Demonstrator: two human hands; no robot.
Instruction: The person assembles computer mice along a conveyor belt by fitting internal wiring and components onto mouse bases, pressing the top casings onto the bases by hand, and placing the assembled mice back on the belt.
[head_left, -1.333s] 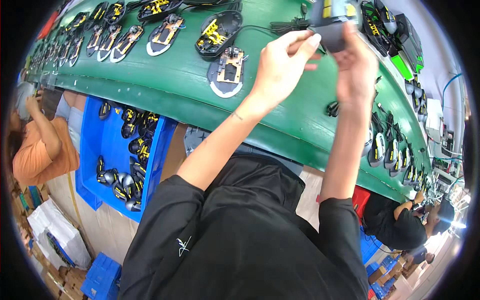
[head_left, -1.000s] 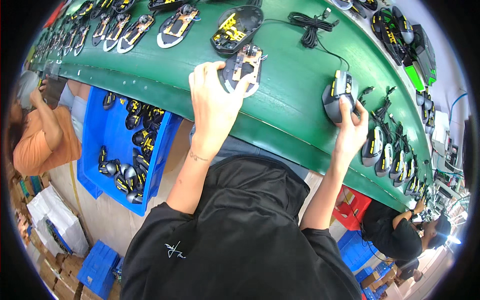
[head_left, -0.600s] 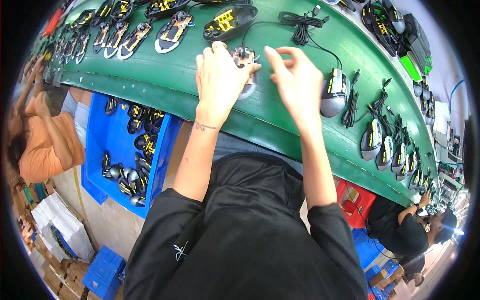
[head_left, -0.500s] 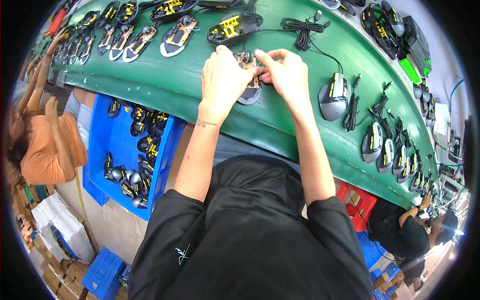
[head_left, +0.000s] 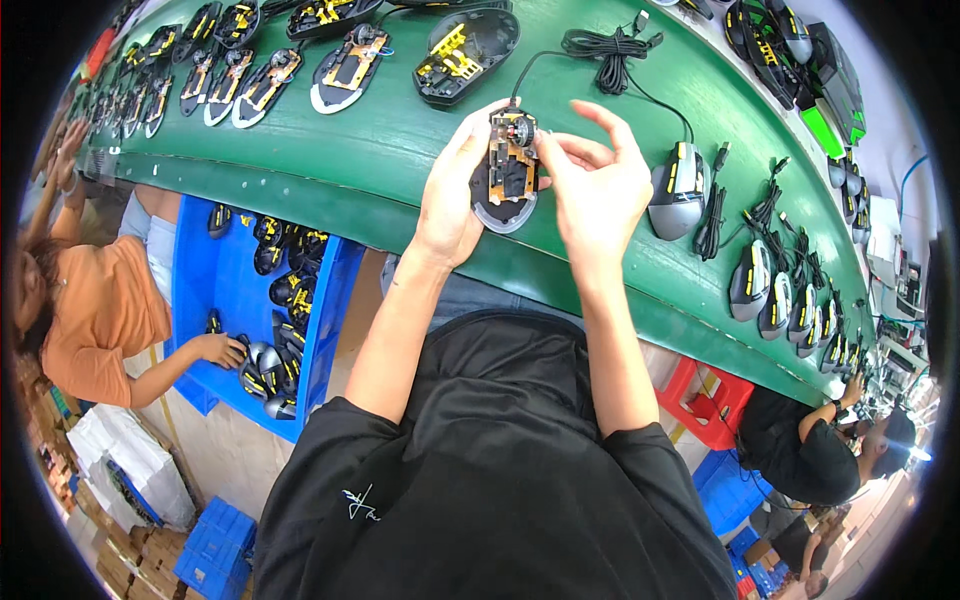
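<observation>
My left hand is closed round the left side of an opened computer mouse base, held just above the green bench. The base is black with a grey rounded end and carries a brown circuit board and a dark scroll wheel. My right hand is at its right side, thumb tip beside the wheel, other fingers bent and the index raised. Whatever lies between those fingertips is too small to make out. A black cable runs from the base's top to a tied bundle.
Above the base lies a mouse top shell with yellow parts. Opened bases line the green bench leftward; assembled mice stand rightward. A co-worker's hand reaches into a blue bin of shells. A red stool stands below.
The mouse base has been raised and tilted toward me, with my left hand now along its side. My right hand has shifted right and lower. A co-worker's hand has entered the blue bin.
</observation>
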